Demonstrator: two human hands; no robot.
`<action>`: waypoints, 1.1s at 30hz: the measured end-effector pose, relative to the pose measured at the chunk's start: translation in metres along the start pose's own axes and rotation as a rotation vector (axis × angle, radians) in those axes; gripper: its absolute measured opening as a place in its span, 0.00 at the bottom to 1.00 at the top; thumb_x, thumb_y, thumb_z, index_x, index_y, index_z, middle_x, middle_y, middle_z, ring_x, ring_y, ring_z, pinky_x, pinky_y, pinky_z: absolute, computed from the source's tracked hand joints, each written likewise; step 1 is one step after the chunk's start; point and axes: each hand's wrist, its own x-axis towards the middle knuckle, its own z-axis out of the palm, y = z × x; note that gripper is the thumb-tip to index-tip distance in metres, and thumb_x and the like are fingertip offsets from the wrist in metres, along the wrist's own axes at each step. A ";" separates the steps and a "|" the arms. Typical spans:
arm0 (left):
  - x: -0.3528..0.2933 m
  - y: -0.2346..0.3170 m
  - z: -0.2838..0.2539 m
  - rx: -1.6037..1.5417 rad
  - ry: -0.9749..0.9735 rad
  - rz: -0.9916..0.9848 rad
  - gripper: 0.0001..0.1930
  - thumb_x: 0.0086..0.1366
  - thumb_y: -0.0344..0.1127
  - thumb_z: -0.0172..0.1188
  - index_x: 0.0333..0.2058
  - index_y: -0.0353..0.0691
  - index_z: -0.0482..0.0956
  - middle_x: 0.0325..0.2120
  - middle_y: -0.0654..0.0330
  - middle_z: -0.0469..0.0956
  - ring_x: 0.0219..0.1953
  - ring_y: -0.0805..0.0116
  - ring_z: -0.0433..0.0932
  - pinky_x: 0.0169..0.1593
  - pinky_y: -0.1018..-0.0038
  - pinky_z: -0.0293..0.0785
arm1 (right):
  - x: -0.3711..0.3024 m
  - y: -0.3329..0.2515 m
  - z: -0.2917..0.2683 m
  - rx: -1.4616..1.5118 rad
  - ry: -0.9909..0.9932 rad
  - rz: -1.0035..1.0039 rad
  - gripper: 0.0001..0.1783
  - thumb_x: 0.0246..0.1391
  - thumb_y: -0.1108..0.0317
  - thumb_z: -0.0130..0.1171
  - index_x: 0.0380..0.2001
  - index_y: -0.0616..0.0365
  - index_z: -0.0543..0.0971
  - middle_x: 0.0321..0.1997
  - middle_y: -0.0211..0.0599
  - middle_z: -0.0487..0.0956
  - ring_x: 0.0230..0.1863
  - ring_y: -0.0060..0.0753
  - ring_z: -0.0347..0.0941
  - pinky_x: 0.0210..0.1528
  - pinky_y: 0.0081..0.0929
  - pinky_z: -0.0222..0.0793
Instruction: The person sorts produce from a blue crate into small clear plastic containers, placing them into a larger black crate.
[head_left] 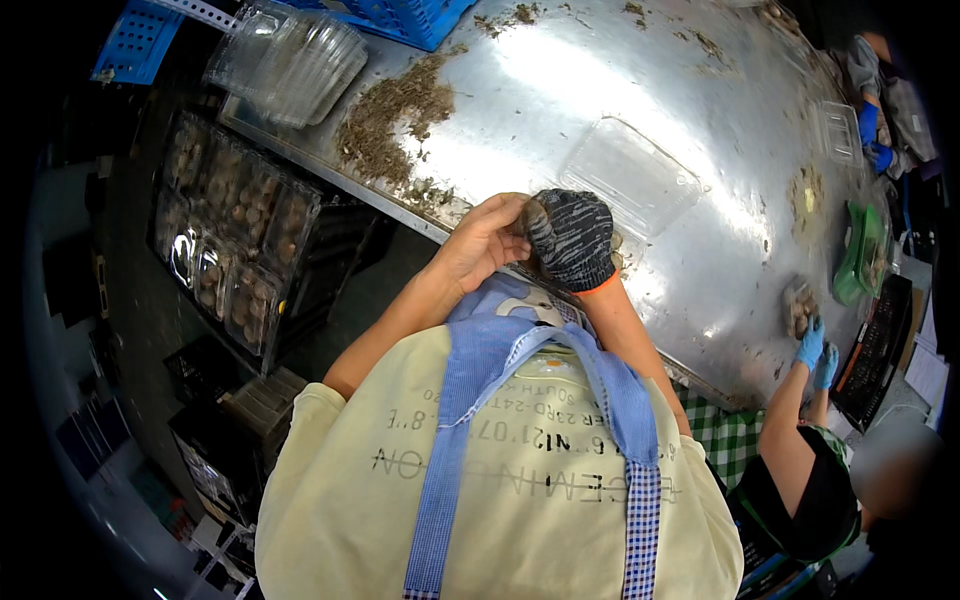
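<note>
Brown mushroom [527, 215], small, only partly visible, sits pinched between my two hands at the near edge of the shiny steel counter [700, 130]. My left hand [485, 243] is bare, fingers curled round the mushroom from the left, grip closed on it. My right hand [572, 240] wears a dark knitted glove with an orange cuff, curled tight against the same spot; cannot tell whether it holds anything else. Just beyond my hands lies an empty clear plastic punnet [630, 175] on the counter. Brown dirt and trimmings [390, 120] spread on the far left of the counter. Stack of clear plastic punnets [290, 60] at far left, beside a blue plastic crate [405, 15]. Left of the counter, lower down, a dark crate of filled mushroom punnets [235, 230]. At right, another person's blue-gloved hands [815, 350] touch a mushroom punnet [799, 308] near a green tray [862, 255].
</note>
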 end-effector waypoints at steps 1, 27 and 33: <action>0.000 0.000 -0.003 -0.042 -0.036 -0.017 0.12 0.65 0.42 0.46 0.37 0.40 0.72 0.32 0.62 0.75 0.30 0.74 0.73 0.33 0.77 0.71 | 0.001 -0.001 -0.001 0.044 -0.032 0.060 0.16 0.37 0.62 0.57 0.30 0.60 0.72 0.19 0.40 0.71 0.22 0.44 0.69 0.24 0.36 0.64; 0.007 -0.005 -0.007 0.379 0.192 0.163 0.24 0.66 0.58 0.32 0.37 0.43 0.66 0.14 0.66 0.61 0.12 0.79 0.54 0.15 0.81 0.51 | 0.010 -0.001 0.023 0.232 -0.115 0.208 0.19 0.46 0.67 0.52 0.43 0.62 0.69 0.22 0.44 0.74 0.23 0.45 0.71 0.24 0.36 0.65; 0.004 0.004 0.000 0.218 0.021 0.014 0.22 0.67 0.55 0.33 0.40 0.43 0.65 0.19 0.66 0.63 0.14 0.79 0.55 0.18 0.81 0.54 | -0.003 0.004 0.021 0.054 -0.167 0.215 0.27 0.42 0.69 0.51 0.48 0.65 0.64 0.20 0.44 0.72 0.21 0.43 0.70 0.22 0.35 0.64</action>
